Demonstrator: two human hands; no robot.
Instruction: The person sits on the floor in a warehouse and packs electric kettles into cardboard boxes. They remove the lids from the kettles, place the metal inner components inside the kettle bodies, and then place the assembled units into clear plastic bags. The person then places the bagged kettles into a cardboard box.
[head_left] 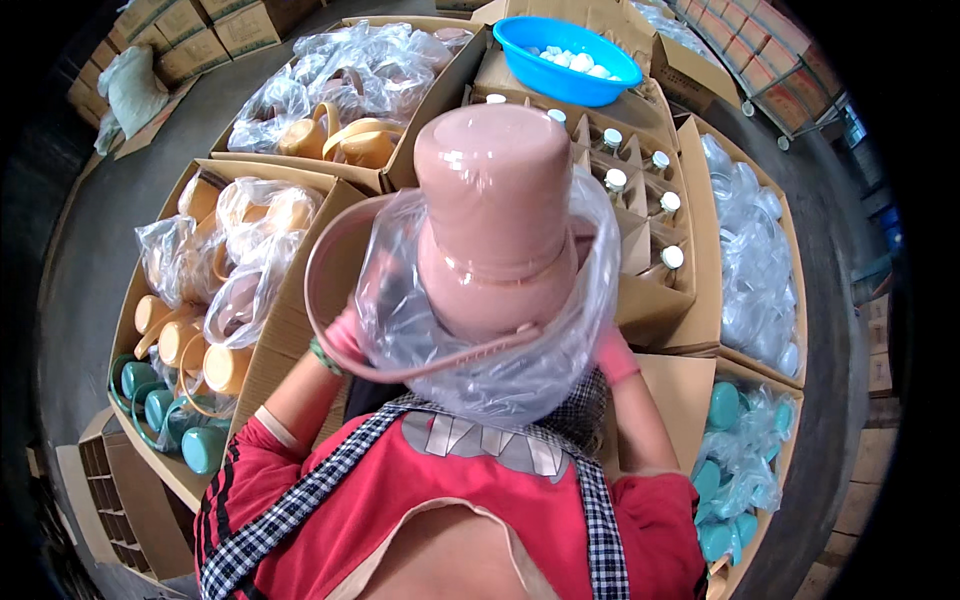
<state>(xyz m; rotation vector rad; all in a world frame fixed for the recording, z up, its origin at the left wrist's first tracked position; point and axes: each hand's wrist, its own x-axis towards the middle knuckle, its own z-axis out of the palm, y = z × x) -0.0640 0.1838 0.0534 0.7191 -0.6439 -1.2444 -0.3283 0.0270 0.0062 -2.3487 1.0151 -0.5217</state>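
A shiny dusty-pink vessel [490, 200] with a flat round end, a narrower waist and a flared lower part is held up in front of my chest. A clear plastic bag [500, 390] gathers around its lower part, leaving the top bare. A big pink loop handle [322, 290] swings out to the left and passes across the front of the bag. My left hand [350, 330], in a pink glove, is closed on the bag's left side, its fingers partly behind the film. My right hand [612, 355], gloved and blurred, holds the bag's right side; its fingers are mostly hidden.
Around me stand open cartons: bagged orange and teal handled pieces [228, 368] at left, bagged pieces [350, 80] far left, white-capped bottles in dividers [615, 180] ahead, clear bagged pieces [755, 270] and teal ones [725, 405] at right. A blue basin [520, 65] holds small white pieces.
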